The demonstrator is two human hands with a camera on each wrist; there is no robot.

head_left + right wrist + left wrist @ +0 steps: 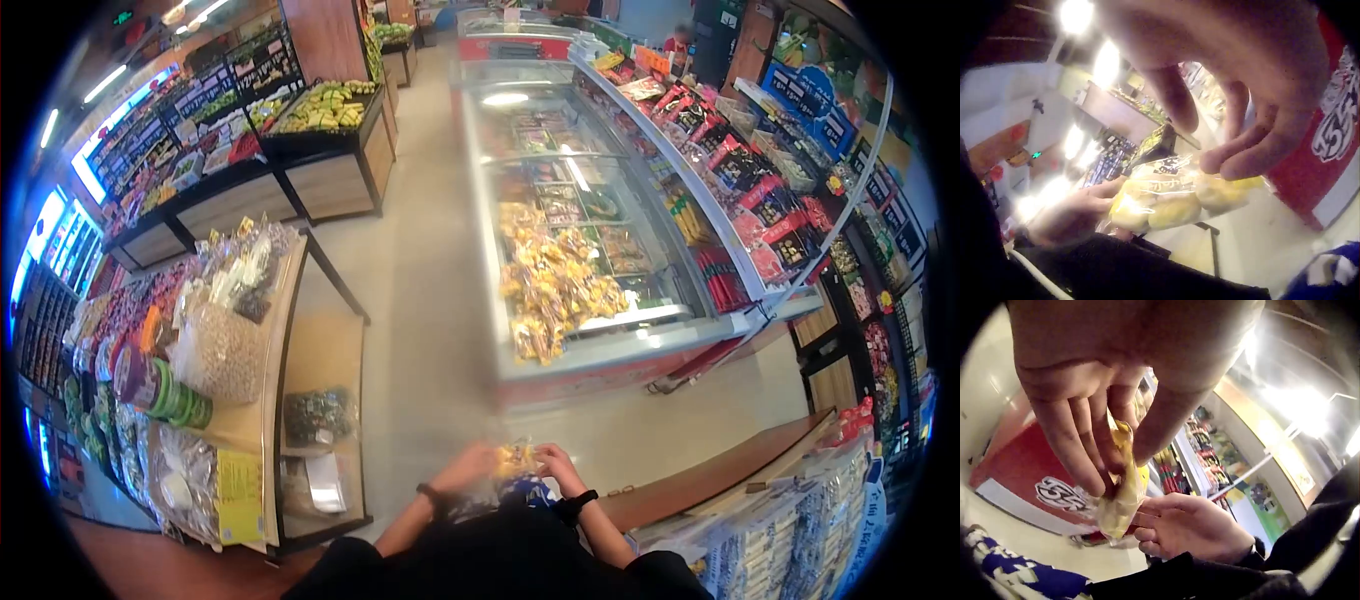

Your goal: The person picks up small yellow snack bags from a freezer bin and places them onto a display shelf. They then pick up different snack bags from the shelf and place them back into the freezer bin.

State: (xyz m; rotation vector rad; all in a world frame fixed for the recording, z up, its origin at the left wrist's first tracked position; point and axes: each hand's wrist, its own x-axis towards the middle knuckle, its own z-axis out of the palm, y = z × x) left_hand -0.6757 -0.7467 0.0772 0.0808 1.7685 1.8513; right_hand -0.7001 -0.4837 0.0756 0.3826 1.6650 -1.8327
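Note:
A clear plastic packet of yellowish bread rolls [1172, 203] is up in front of the body, with dark printing on its wrapper. My left hand [468, 467] pinches one end of it between thumb and fingers; the packet [1121, 487] appears edge-on in the left wrist view. At its other end, the fingertips of my right hand [1241, 94] rest along the wrapper's upper edge, the thumb standing apart from it. The right palm [1194, 528] shows in the left wrist view. Below the packet, a blue and white patterned thing [530, 491] partly shows.
Ahead stands a glass-topped freezer [590, 350] with a heap of similar yellow packets [550, 275] on it. A shelf table [270, 430] with bagged goods and green tubs [180, 402] is on the left. Stacked packs [790, 540] stand close at right. An aisle [425, 250] runs between.

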